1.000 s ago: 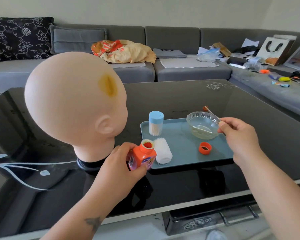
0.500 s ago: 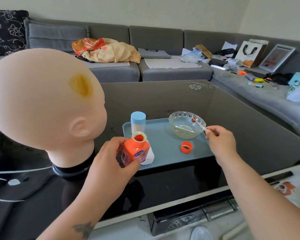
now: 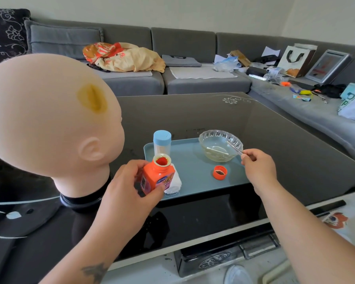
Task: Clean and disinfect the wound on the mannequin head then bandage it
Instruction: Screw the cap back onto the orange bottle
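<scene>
A: Left hand grip is curled round the orange bottle, cap off, mouth up, held over the near-left corner of the tray. Right hand grip pinches the tweezers, tips inside the glass bowl near a swab.

B: Handling?

A: Bottle looks like light, smooth plastic; hold the flat sides and keep it level, since the open mouth would likely spill. Swab is light and soft; nip the stick. Bowl could slide on the tray.

B: Wound?

A: Yellow-stained patch on the mannequin head, at left on the worktop.
</scene>
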Demonstrator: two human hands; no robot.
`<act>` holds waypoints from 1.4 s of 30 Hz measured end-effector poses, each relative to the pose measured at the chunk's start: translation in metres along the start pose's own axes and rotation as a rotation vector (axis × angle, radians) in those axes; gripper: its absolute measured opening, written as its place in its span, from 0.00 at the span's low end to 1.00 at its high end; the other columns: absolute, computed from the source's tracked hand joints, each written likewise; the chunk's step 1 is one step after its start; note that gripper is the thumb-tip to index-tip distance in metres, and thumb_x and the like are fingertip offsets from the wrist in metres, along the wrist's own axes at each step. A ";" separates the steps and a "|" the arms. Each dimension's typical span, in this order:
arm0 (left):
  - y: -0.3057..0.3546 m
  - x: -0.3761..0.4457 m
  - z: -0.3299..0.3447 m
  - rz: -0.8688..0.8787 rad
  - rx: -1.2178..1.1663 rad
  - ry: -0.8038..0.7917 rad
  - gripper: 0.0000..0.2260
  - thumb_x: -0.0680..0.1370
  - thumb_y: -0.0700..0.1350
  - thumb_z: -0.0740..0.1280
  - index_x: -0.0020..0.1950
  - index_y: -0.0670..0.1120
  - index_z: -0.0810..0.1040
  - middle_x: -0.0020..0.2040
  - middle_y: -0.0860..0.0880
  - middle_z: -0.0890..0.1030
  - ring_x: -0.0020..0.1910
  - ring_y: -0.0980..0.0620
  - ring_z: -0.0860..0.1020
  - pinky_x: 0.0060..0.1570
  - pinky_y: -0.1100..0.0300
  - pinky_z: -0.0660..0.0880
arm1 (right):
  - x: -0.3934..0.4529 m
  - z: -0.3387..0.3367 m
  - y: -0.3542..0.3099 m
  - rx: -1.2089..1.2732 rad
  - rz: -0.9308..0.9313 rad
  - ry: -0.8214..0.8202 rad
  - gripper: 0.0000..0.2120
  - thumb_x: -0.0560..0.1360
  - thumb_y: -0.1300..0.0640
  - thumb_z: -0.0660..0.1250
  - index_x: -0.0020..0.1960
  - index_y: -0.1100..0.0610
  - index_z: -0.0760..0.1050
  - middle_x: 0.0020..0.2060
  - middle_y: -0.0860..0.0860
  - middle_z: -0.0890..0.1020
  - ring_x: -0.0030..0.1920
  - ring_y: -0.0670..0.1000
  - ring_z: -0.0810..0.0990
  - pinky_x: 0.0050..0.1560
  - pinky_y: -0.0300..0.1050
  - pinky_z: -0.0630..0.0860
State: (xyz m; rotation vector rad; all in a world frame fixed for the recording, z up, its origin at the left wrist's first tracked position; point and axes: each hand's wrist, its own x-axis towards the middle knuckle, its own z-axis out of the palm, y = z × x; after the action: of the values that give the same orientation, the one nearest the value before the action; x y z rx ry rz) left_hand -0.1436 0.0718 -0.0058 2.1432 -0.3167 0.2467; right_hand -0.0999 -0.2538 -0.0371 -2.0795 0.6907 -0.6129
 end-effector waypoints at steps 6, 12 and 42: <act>0.000 0.001 0.000 0.001 0.004 0.003 0.18 0.66 0.53 0.73 0.51 0.63 0.71 0.49 0.59 0.79 0.48 0.65 0.76 0.40 0.68 0.69 | -0.009 -0.002 -0.014 0.052 -0.065 0.008 0.07 0.77 0.57 0.63 0.51 0.50 0.78 0.41 0.46 0.79 0.43 0.49 0.77 0.37 0.40 0.69; 0.000 0.000 0.000 0.004 0.012 0.004 0.18 0.66 0.53 0.73 0.52 0.63 0.72 0.49 0.59 0.79 0.48 0.65 0.76 0.41 0.68 0.70 | -0.027 -0.002 -0.032 -0.057 -0.224 -0.053 0.12 0.79 0.62 0.60 0.59 0.53 0.76 0.50 0.50 0.72 0.47 0.49 0.73 0.48 0.41 0.66; -0.004 0.001 -0.004 -0.003 0.012 0.009 0.18 0.67 0.54 0.74 0.53 0.63 0.72 0.49 0.60 0.79 0.48 0.63 0.76 0.43 0.66 0.71 | -0.057 0.043 -0.035 -0.615 -0.456 -0.036 0.05 0.73 0.57 0.65 0.41 0.49 0.78 0.41 0.45 0.78 0.43 0.52 0.77 0.39 0.46 0.68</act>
State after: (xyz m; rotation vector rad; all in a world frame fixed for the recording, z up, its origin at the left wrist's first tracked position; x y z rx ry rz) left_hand -0.1419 0.0772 -0.0066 2.1532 -0.3070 0.2574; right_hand -0.1050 -0.1749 -0.0405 -2.8559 0.4073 -0.6630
